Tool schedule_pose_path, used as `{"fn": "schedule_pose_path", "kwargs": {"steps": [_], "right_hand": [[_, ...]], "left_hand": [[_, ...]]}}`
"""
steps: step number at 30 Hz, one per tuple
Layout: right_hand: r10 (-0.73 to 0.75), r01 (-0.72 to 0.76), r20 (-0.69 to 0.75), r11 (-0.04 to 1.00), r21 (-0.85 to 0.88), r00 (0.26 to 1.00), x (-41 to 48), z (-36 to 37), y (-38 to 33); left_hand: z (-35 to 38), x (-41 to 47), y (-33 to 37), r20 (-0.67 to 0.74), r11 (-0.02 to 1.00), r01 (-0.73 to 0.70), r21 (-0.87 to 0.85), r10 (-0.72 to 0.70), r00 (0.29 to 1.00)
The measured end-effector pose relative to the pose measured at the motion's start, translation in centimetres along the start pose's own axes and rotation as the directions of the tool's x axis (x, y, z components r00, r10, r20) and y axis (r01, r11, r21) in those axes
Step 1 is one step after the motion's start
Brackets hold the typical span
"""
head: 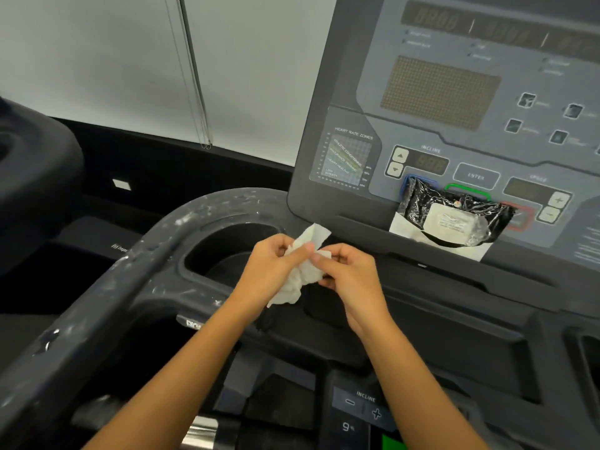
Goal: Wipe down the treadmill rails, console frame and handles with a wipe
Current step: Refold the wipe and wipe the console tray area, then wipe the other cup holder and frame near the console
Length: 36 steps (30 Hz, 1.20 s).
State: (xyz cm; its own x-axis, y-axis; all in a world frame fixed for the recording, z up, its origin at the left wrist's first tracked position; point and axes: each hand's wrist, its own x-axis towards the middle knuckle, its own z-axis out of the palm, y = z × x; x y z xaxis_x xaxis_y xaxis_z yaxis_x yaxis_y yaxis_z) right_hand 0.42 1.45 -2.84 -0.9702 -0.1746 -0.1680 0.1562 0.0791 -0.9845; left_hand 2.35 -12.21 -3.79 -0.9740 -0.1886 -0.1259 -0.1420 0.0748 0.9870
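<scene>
Wipe (303, 274) between left hand (271, 271) and right hand (352, 279), long axis near-upright

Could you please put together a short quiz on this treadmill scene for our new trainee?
1. What do the left hand and the right hand hold between them?
2. Where does the black wipes pack rest? A: on the floor. B: on the console ledge, against the buttons. C: on the running belt.
3. True or false: the grey handrail is free of marks.

Key
1. A crumpled white wipe, gripped by both hands.
2. B.
3. False: the handrail carries white smudges.
</scene>
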Motion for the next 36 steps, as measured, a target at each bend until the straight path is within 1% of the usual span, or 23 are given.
{"fn": "schedule_pose_path", "kwargs": {"steps": [2,5,8,10,11,12,13,15,16,18,19,20,21,23,24,25,26,27,28,30,32,34,36], "right_hand": [[-0.010,0.011,-0.029,0.999,0.035,1.000,0.0,0.4,-0.1],[0.056,-0.057,0.010,0.975,0.215,0.998,-0.6,1.3,0.0],[0.112,-0.112,0.016,0.956,0.272,0.994,-1.1,2.7,0.2],[0.120,-0.113,-0.011,0.957,0.266,0.993,-1.2,3.3,0.1],[0.117,-0.105,-0.035,0.962,0.254,0.992,-1.3,3.5,-0.2],[0.115,-0.098,-0.062,0.966,0.237,0.991,-1.2,3.6,-0.5],[0.117,-0.095,-0.090,0.971,0.220,0.989,-1.1,3.6,-0.8],[0.126,-0.092,-0.159,0.974,0.206,0.979,-0.7,3.4,-1.4],[0.128,-0.084,-0.198,0.972,0.218,0.972,-0.5,3.1,-1.5],[0.166,-0.089,-0.240,0.949,0.302,0.957,-0.2,2.9,-1.3],[0.209,-0.121,-0.204,0.918,0.378,0.956,-0.3,2.9,-1.0],[0.251,-0.172,-0.118,0.874,0.455,0.961,-0.6,3.1,-0.4],[0.272,-0.235,0.003,0.825,0.513,0.962,-1.1,3.5,0.2],[0.242,-0.334,0.235,0.765,0.550,0.941,-2.1,4.6,1.2],[0.208,-0.349,0.300,0.744,0.570,0.931,-2.4,5.1,1.4],[0.184,-0.341,0.311,0.733,0.589,0.932,-2.4,5.5,1.4],[0.176,-0.304,0.263,0.741,0.599,0.948,-2.3,5.9,1.2],[0.186,-0.250,0.169,0.778,0.577,0.968,-2.1,6.1,0.9],[0.195,-0.196,0.058,0.836,0.512,0.979,-1.9,6.2,0.6],[0.174,-0.125,-0.112,0.929,0.349,0.978,-1.5,6.0,0.5],[0.129,-0.076,-0.188,0.961,0.266,0.974,-1.3,5.7,0.5],[0.083,-0.028,-0.224,0.970,0.240,0.971,-1.4,5.6,0.4],[0.028,0.025,-0.243,0.977,0.213,0.970,-1.4,5.5,0.4]], "left_hand": [[-1.3,0.1,-0.2,-0.020,0.999,-0.024,0.045,0.025,0.999],[-3.4,-0.2,-0.6,-0.015,0.999,0.031,-0.034,-0.031,0.999],[-4.9,-0.4,-0.8,-0.043,0.988,0.086,-0.130,-0.092,0.995],[-5.6,-0.1,-1.0,-0.041,0.963,0.194,-0.187,-0.205,0.978],[-6.1,0.2,-0.9,-0.011,0.944,0.263,-0.198,-0.271,0.963],[-6.6,0.3,-0.7,0.049,0.934,0.306,-0.185,-0.303,0.952],[-7.0,0.3,-0.4,0.127,0.938,0.313,-0.151,-0.295,0.947],[-7.7,0.3,0.3,0.260,0.957,0.268,-0.113,-0.232,0.937],[-7.8,0.2,0.6,0.288,0.960,0.246,-0.135,-0.200,0.937],[-7.7,0.2,0.9,0.284,0.948,0.212,-0.236,-0.141,0.948],[-7.4,0.3,1.0,0.268,0.932,0.202,-0.301,-0.120,0.956],[-7.2,0.2,1.1,0.250,0.915,0.196,-0.354,-0.110,0.962],[-7.0,0.3,1.3,0.232,0.900,0.195,-0.390,-0.109,0.967],[-7.0,0.4,1.4,0.232,0.878,0.206,-0.432,-0.112,0.966],[-7.1,0.4,1.4,0.250,0.875,0.217,-0.433,-0.114,0.961],[-7.2,0.5,1.2,0.261,0.880,0.225,-0.418,-0.121,0.958],[-7.4,0.6,1.1,0.250,0.902,0.217,-0.372,-0.127,0.960],[-7.5,0.9,0.8,0.201,0.945,0.180,-0.275,-0.126,0.971],[-7.7,1.1,0.6,0.133,0.982,0.128,-0.141,-0.110,0.985],[-8.0,1.8,0.1,0.003,0.992,0.058,0.108,-0.059,0.998],[-8.3,2.1,-0.2,-0.067,0.966,0.037,0.255,-0.020,0.998],[-8.5,2.3,-0.5,-0.100,0.954,0.015,0.300,0.016,0.995],[-8.9,2.2,-0.5,-0.129,0.967,-0.018,0.253,0.052,0.990]]}}
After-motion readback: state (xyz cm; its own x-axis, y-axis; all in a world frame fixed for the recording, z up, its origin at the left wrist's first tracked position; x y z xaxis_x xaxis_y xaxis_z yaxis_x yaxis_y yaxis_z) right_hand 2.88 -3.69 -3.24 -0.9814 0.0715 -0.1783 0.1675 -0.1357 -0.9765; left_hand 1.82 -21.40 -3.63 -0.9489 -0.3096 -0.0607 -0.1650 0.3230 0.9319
